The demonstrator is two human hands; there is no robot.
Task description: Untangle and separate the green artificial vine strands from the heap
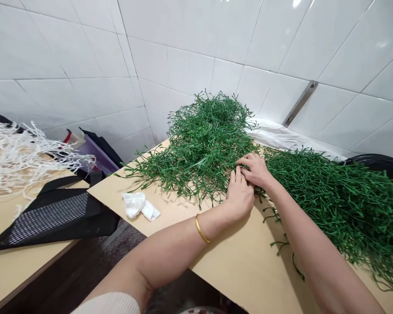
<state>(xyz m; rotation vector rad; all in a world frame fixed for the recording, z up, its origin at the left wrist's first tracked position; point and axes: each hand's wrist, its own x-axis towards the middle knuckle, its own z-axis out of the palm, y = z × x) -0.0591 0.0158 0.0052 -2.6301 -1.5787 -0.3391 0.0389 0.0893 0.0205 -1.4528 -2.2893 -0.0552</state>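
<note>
A tangled heap of green artificial plant stems [209,135] with small forked tips lies on the pale wooden table [245,257]. At its right lower edge my left hand [240,194] rests low, its fingers bent and close together on the stems. Just beyond it, touching or nearly touching, my right hand [254,169] has its fingers curled in among the same stems. Both hands look closed on green stems, though the exact pieces between the fingertips are hidden. A long second bundle of green stems [330,196] stretches to the right, behind my right forearm.
Crumpled white tissue [134,205] lies near the table's left edge. Across a gap, another table [6,274] bears white stems [26,157] and a black mesh bag [52,216]. White plastic sheeting [275,131] lies by the tiled wall [190,65], which has a metal bracket [301,103].
</note>
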